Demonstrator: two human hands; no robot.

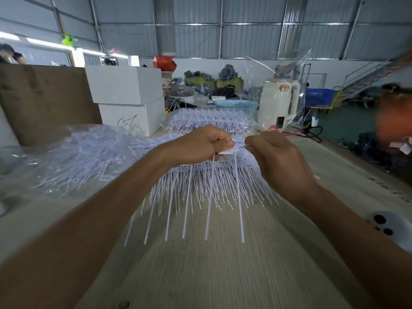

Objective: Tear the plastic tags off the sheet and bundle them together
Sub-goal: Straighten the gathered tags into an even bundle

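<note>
White plastic tag strips (pixel 209 197) hang long-axis down from my left hand (pixel 200 143), fingers clenched round their heads; right hand (pixel 276 157) alongside, seemingly pinching one strip, above pale desk (pixel 223 275).

you're in a warehouse-style packing workshop — corrugated metal walls (pixel 252 39) on steel framing rise behind a long wood-grain worktable (pixel 223 264). white cartons (pixel 127 85) stand stacked beside a big brown cardboard box (pixel 44 101), and clear bags of white plastic tags (pixel 73 157) pile up on the table. farther back sit bundled goods (pixel 214 79), a blue crate (pixel 320 98) and a metal staircase (pixel 370 76) — other workers are about too.
</note>
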